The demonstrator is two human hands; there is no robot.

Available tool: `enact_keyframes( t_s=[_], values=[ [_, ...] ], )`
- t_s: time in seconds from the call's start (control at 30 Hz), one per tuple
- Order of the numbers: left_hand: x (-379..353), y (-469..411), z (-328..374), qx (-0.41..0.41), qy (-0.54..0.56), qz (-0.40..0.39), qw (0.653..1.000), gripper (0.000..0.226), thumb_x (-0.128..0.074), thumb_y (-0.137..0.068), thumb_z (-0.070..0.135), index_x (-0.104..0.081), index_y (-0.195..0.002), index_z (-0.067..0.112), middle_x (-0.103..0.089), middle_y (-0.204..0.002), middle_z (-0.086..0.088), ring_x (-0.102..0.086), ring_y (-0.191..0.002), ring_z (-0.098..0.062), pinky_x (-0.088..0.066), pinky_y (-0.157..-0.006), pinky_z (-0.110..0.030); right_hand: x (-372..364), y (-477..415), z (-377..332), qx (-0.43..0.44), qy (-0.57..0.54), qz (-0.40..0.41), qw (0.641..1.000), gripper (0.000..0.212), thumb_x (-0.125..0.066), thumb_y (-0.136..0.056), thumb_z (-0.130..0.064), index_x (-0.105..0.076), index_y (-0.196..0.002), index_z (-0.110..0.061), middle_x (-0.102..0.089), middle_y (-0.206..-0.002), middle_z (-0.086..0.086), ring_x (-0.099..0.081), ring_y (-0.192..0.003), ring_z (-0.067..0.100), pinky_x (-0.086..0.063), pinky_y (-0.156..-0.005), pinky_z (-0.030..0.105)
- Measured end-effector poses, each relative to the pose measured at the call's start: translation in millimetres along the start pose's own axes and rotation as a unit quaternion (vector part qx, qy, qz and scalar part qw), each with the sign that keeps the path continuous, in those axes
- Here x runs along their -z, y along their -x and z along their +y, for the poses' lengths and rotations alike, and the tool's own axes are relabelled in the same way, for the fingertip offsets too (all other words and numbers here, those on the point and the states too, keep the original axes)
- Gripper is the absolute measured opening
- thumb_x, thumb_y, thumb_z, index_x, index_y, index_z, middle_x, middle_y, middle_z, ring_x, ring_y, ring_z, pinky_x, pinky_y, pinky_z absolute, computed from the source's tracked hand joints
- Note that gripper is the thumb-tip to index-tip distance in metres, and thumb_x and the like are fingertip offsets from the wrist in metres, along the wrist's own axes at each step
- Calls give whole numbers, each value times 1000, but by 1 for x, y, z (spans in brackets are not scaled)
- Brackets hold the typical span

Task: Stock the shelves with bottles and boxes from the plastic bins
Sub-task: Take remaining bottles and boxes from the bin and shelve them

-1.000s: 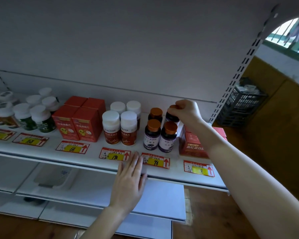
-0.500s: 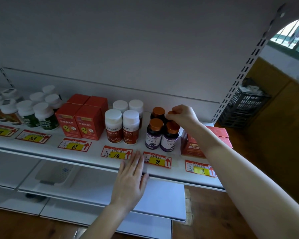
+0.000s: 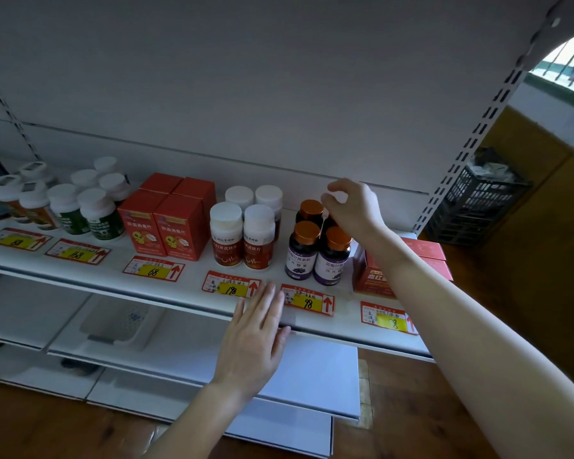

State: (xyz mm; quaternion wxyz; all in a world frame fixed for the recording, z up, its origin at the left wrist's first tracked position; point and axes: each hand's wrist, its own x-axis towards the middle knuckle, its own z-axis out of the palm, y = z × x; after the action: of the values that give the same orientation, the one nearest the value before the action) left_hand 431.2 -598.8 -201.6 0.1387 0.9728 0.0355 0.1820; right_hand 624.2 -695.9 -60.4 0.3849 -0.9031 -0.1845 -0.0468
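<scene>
At the back of the shelf (image 3: 116, 273), right hand (image 3: 353, 207) up over the rear right bottle (image 3: 328, 223) in a foursome of dark bottles with brown caps. Fingers (image 3: 333, 190) curled, thumb and forefinger drawn close together. That bottle's cap hidden behind the palm, so impossible to tell whether gripped or let go. Bottle itself upright, tucked in behind the front pair (image 3: 315, 256), with the rear left bottle (image 3: 310, 210) just beside it.

Down at the front lip, left hand (image 3: 256, 329) flat, palm down. Straight fingers, close together, holding nothing, tips resting on the shelf between the 198 price tag (image 3: 231, 286) and the 98 price tag (image 3: 307, 299).

Just left of the dark foursome, four white-capped bottles (image 3: 242, 236) with red labels, standing two by two. Further left, red boxes (image 3: 176, 223) packed in a block, then green-labelled bottles (image 3: 93, 213), also upright. Right of the reaching forearm, orange-red boxes (image 3: 371, 276), partly covered by the arm.

Below, on a lower shelf, a white bin (image 3: 116, 323), blurred. Far right, past the slotted upright, a black crate (image 3: 478, 200) against the wall.
</scene>
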Motion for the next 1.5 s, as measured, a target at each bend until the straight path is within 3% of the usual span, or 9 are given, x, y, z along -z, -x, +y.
enact_keyframes(
  t_s=[0.17, 0.3, 0.4, 0.5, 0.77, 0.93, 1.07, 1.23, 1.5],
  values=[
    [25, 6, -8, -37, 4, 47, 998, 47, -18, -101, 39, -35, -134, 11, -50, -137, -10, -33, -132, -19, -22, -109, -36, -20, 0, -43, 101, 5, -15, 995, 30, -51, -91, -23, -60, -118, -12, -59, -124, 6, -54, -112, 22, -40, -85, 25],
    [51, 22, -35, -19, -15, 57, 998, 46, -23, -100, 37, -41, -133, 10, -50, -137, -9, -36, -132, -20, -25, -108, -37, -55, 2, -87, 159, 11, -66, 985, 31, -51, -92, -22, -59, -120, -11, -57, -127, 5, -53, -113, 21, -40, -85, 24],
    [73, 44, -67, 21, -38, 67, 997, 47, -23, -100, 37, -44, -131, 9, -53, -134, -9, -38, -130, -20, -29, -108, -37, -93, 10, -127, 201, -3, -88, 976, 27, -53, -90, -19, -63, -112, -6, -61, -120, 10, -55, -112, 24, -43, -91, 30],
    [99, 76, -107, 70, -77, 70, 992, 48, -20, -101, 38, -46, -130, 9, -55, -132, -9, -40, -129, -19, -36, -105, -43, -139, 28, -176, 239, 5, -125, 963, 25, -53, -89, -21, -64, -105, -5, -62, -113, 13, -55, -108, 27, -40, -87, 30],
    [179, 194, -230, 170, -138, 74, 973, 57, -18, -101, 38, -59, -122, 6, -59, -127, -10, -53, -122, -23, -42, -98, -47, -272, 105, -327, 322, -24, -196, 926, 32, -52, -91, -20, -59, -119, -5, -59, -120, 14, -52, -113, 27, -34, -81, 23],
    [227, 260, -302, 250, -169, 68, 951, 60, -15, -100, 41, -60, -122, 8, -60, -126, -9, -54, -120, -22, -36, -101, -46, -349, 158, -405, 352, -40, -244, 903, 33, -55, -89, -19, -60, -118, -4, -60, -121, 15, -52, -115, 29, -38, -94, 33],
    [251, 295, -346, 315, -178, 66, 930, 60, -14, -99, 42, -60, -122, 11, -60, -126, -7, -53, -121, -19, -32, -101, -45, -398, 185, -454, 393, -36, -266, 879, 32, -56, -88, -15, -61, -116, -2, -62, -118, 16, -53, -115, 28, -33, -91, 27],
    [266, 320, -404, 376, -176, 81, 906, 60, -14, -99, 42, -61, -120, 12, -63, -122, -5, -56, -118, -18, -34, -98, -44, -475, 195, -501, 424, -25, -300, 854, 32, -58, -87, -21, -61, -114, -5, -63, -113, 14, -54, -109, 29, -39, -90, 31],
    [289, 332, -551, 436, -172, 64, 881, 67, -10, -99, 45, -65, -115, 10, -66, -115, -7, -60, -113, -22, -37, -96, -42, -618, 184, -563, 424, -6, -371, 826, 36, -58, -88, -25, -59, -118, -4, -62, -111, 15, -54, -107, 28, -40, -87, 29]
  ],
)
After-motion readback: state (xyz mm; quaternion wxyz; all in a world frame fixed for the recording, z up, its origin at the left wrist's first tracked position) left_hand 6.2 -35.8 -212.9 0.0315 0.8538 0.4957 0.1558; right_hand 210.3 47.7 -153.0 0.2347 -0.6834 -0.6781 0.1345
